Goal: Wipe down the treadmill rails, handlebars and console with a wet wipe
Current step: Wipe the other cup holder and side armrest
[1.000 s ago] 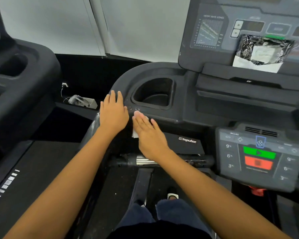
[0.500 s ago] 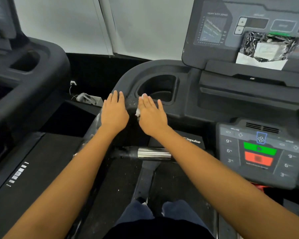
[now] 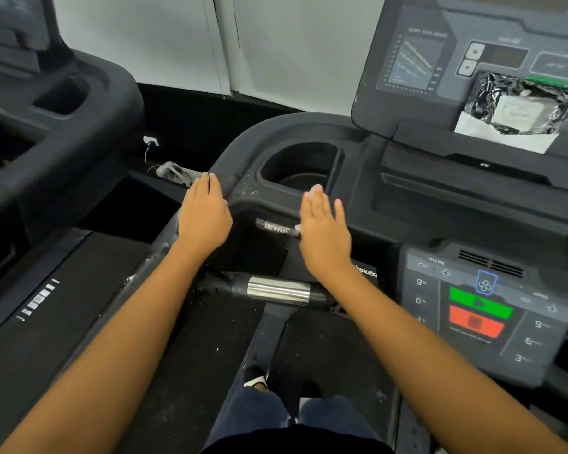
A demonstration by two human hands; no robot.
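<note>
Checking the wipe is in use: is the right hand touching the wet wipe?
Touching. The head view shows the right hand pressed flat over the wet wipe, white bits peeking out at the fingertips and thumb.

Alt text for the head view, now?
Right hand presses a white wipe flat on the console rim near the cup holder; left hand rests flat on the rim's left corner. A foil packet leans on the display.

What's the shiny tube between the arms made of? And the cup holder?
The shiny tube looks like polished metal, probably steel: it mirrors bright streaks of light. The cup holder looks like matte black plastic: moulded, rounded and dull, with no shine.
</note>
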